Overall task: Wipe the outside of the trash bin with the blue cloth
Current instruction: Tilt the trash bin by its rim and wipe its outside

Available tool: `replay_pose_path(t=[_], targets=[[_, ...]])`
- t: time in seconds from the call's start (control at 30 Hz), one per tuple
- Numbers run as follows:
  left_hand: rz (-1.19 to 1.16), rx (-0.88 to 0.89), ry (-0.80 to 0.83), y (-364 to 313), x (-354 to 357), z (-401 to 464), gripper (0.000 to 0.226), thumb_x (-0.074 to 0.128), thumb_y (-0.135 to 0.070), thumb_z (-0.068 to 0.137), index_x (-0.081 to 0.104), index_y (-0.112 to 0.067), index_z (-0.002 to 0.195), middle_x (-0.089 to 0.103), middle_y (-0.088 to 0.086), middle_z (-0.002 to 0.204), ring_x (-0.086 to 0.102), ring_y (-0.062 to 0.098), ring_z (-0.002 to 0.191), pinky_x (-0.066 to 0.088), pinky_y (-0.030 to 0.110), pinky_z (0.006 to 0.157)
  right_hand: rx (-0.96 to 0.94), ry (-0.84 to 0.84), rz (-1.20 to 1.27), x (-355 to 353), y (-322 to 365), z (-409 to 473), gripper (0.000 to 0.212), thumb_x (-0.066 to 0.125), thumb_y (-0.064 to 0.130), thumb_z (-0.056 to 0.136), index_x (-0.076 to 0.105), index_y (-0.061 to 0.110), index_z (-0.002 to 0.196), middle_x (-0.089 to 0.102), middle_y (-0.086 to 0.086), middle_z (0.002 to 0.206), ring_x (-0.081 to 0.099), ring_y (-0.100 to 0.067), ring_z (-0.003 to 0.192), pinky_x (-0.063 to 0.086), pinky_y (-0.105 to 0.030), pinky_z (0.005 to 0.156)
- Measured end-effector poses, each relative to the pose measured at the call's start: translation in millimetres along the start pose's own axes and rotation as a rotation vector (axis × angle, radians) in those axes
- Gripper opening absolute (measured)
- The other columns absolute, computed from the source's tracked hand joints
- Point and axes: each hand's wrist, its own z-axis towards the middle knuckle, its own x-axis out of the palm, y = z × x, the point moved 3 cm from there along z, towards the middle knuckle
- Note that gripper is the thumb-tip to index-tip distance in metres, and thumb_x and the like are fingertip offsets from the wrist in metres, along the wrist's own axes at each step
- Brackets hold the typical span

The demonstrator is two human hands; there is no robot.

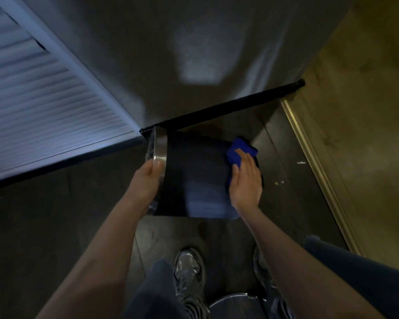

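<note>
A dark trash bin (194,173) with a shiny metal rim lies tipped on its side on the dark floor, its mouth facing left. My left hand (148,178) grips the metal rim at the bin's open end. My right hand (247,178) lies flat with straight fingers on the blue cloth (240,150), pressing it against the bin's outer wall near its base on the right. Part of the cloth is hidden under my palm.
A grey wall with a black baseboard (228,104) stands just behind the bin. A white louvred door (44,107) is at the left. A metal threshold strip (316,166) and tan floor lie to the right. My shoes (189,272) and a round metal lid (235,305) are below.
</note>
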Motion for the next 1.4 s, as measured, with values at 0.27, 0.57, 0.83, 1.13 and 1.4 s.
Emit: replay_pose_path(t=[0.27,0.57,0.83,1.13,1.4], targets=[[0.134,0.116,-0.154,-24.8,37.8,-0.9,0.030,0.035,-0.030,0.096,0.057,-0.014,0.083,0.056,0.004,0.077,0.051,0.021,0.079,0.041,0.034,0.074,0.149,-0.122,0.094,-1.5,63.0,11.3,0.036,0.038,0.014,0.095,0.048,0.005,0.128,0.052,-0.015,0.134,0.043,-0.030,0.127,0.031,-0.040,0.105],[-0.022,0.044,-0.183,-8.0,26.6,-3.1,0.026,0.037,-0.019,0.095,0.055,-0.010,0.077,0.051,0.016,0.078,0.046,0.025,0.077,0.036,0.036,0.072,-0.283,0.149,0.081,1.9,72.5,26.6,0.039,0.037,0.019,0.095,0.047,0.004,0.129,0.053,-0.017,0.133,0.048,-0.030,0.123,0.029,-0.032,0.101],[0.151,0.137,-0.135,-19.8,29.8,0.0,0.032,0.032,-0.025,0.096,0.048,-0.023,0.068,0.056,0.015,0.091,0.053,0.037,0.096,0.039,0.049,0.094,0.236,0.169,0.013,-14.2,-16.5,49.2,0.038,0.028,0.024,0.100,0.049,0.005,0.125,0.054,-0.020,0.127,0.050,-0.034,0.114,0.037,-0.037,0.093],[0.095,0.130,-0.130,-10.2,32.6,3.0,0.029,0.035,-0.022,0.096,0.051,-0.014,0.074,0.054,0.013,0.079,0.050,0.025,0.076,0.042,0.039,0.072,-0.285,0.132,0.247,5.8,130.3,8.3,0.044,0.032,0.024,0.095,0.039,0.011,0.136,0.046,-0.010,0.141,0.039,-0.025,0.131,0.031,-0.035,0.104],[0.035,0.029,-0.198,8.8,11.8,1.8,0.032,0.034,-0.022,0.095,0.054,-0.021,0.071,0.054,0.011,0.076,0.049,0.027,0.076,0.040,0.038,0.071,0.012,0.108,-0.023,-7.1,6.3,15.4,0.038,0.037,0.019,0.097,0.043,0.006,0.133,0.045,-0.013,0.141,0.038,-0.027,0.133,0.026,-0.034,0.107]])
